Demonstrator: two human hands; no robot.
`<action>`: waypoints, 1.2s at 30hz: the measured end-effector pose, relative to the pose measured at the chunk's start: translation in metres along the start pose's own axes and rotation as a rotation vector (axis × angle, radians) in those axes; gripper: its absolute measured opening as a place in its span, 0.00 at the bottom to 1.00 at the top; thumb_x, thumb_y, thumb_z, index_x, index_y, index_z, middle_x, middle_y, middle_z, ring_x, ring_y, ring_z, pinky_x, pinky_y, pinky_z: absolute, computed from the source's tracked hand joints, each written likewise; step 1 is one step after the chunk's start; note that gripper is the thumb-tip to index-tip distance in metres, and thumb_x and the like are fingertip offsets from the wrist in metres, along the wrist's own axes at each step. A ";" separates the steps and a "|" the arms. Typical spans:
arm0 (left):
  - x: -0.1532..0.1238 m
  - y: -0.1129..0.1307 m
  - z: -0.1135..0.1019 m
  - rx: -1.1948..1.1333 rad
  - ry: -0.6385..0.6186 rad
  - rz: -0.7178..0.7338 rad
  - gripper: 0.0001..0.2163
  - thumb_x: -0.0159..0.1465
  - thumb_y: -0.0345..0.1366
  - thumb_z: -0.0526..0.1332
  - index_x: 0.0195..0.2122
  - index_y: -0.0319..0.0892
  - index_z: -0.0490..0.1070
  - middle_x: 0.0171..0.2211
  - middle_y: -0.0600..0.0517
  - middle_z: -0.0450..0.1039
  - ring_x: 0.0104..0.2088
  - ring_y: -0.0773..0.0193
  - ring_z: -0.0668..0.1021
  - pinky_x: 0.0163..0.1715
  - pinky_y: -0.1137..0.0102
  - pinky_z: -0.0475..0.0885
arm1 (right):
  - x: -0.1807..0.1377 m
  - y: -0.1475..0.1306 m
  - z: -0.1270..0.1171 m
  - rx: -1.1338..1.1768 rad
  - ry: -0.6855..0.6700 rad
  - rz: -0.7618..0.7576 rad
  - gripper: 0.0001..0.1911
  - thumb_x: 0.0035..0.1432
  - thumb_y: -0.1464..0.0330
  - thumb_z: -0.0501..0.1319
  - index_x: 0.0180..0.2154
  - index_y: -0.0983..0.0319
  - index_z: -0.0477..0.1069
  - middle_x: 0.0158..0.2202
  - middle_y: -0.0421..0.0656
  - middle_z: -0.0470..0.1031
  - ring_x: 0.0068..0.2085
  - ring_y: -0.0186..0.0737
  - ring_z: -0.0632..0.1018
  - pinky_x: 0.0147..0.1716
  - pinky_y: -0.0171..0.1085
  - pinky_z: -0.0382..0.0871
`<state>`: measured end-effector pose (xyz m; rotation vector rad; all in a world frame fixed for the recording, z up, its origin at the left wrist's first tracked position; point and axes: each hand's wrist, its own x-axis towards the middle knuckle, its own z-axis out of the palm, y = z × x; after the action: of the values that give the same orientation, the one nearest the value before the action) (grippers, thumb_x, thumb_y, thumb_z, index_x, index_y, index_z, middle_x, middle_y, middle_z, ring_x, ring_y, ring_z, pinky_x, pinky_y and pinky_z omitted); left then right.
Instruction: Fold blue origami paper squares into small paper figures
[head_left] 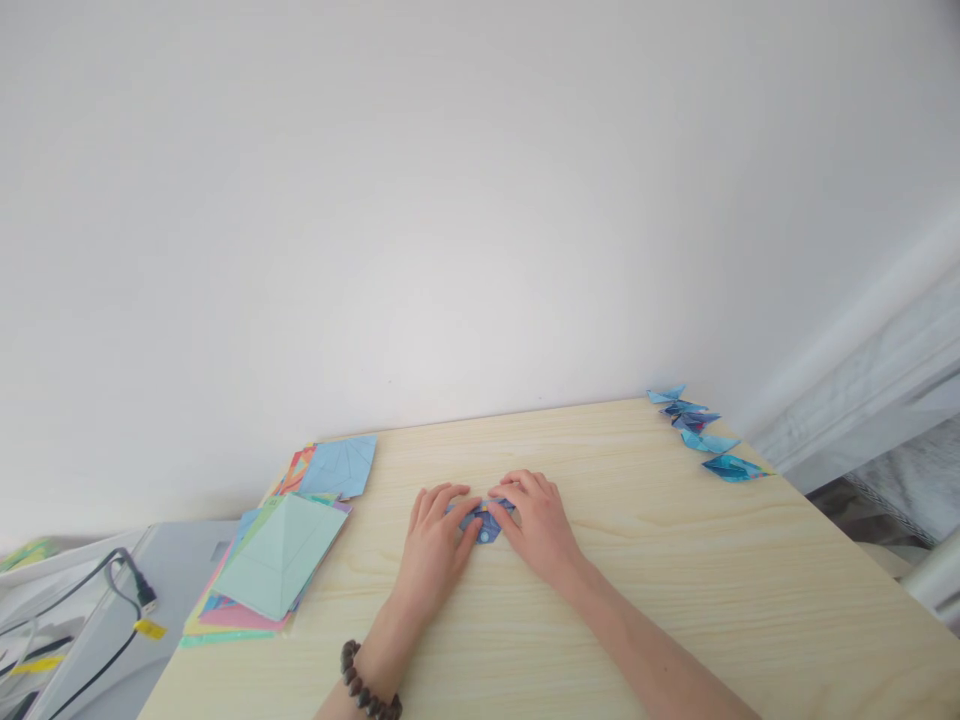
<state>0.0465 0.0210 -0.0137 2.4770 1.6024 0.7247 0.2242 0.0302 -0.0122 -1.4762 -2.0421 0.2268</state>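
Observation:
A small piece of folded blue origami paper lies on the wooden table between my hands. My left hand is closed on its left side, thumb on the paper and fingers along the far edge. From the right, my right hand pinches the same paper, its thumb pressing near the top edge. Fingers cover both ends of the paper, so its full outline is hidden. A dark beaded bracelet circles my left wrist.
Stacked coloured paper sheets lie at the table's left, with a light blue sheet behind. Several folded blue paper boats line the far right edge. A white wall rises behind the table. Cables sit beyond its left side.

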 end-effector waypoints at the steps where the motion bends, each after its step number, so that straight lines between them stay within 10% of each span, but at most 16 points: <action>1: 0.001 0.002 0.000 -0.023 -0.007 -0.001 0.11 0.63 0.34 0.54 0.45 0.46 0.70 0.47 0.48 0.68 0.51 0.57 0.67 0.54 0.53 0.57 | 0.000 0.000 0.000 0.005 -0.011 0.005 0.07 0.59 0.66 0.56 0.38 0.57 0.72 0.39 0.42 0.70 0.43 0.38 0.69 0.42 0.38 0.60; 23: 0.002 0.003 -0.019 -0.835 -0.156 -0.353 0.15 0.56 0.36 0.62 0.43 0.42 0.63 0.33 0.52 0.72 0.36 0.63 0.75 0.38 0.69 0.69 | -0.005 0.005 -0.011 0.400 -0.156 -0.018 0.07 0.57 0.65 0.57 0.31 0.61 0.72 0.29 0.39 0.74 0.33 0.34 0.72 0.37 0.35 0.62; 36: -0.002 0.008 -0.017 -0.860 -0.118 -0.392 0.11 0.57 0.37 0.61 0.40 0.40 0.68 0.35 0.49 0.72 0.36 0.63 0.75 0.35 0.71 0.69 | -0.011 -0.001 -0.005 0.579 -0.103 0.034 0.07 0.52 0.65 0.60 0.31 0.62 0.73 0.27 0.39 0.74 0.30 0.33 0.73 0.33 0.32 0.64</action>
<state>0.0452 0.0127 0.0031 1.5181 1.2815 0.9212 0.2287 0.0190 -0.0114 -1.1480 -1.8110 0.8439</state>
